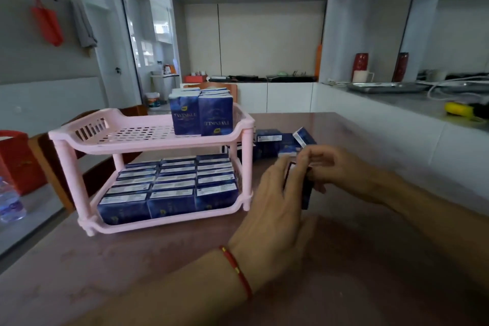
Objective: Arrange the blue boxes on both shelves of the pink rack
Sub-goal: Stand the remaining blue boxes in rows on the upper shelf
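Observation:
The pink two-shelf rack (pixel 79 137) stands on the table left of centre. Its lower shelf is packed with several rows of blue boxes (pixel 169 182). On the upper shelf, blue boxes (pixel 201 114) stand upright at the right end; the left part is bare. To the right of the rack, my left hand (pixel 275 193) and my right hand (pixel 341 172) together hold a dark blue box (pixel 307 193) on edge above the table. Both hands have fingers curled round it. More loose blue boxes (pixel 280 143) lie on the table behind my hands.
The reddish table (pixel 344 272) stretches in front of me. A red bag (pixel 18 161) and a water bottle (pixel 9 201) sit at the far left. Wooden chairs (pixel 211 87) stand behind the rack. A grey counter (pixel 410 103) with a metal tray and yellow tool runs along the right.

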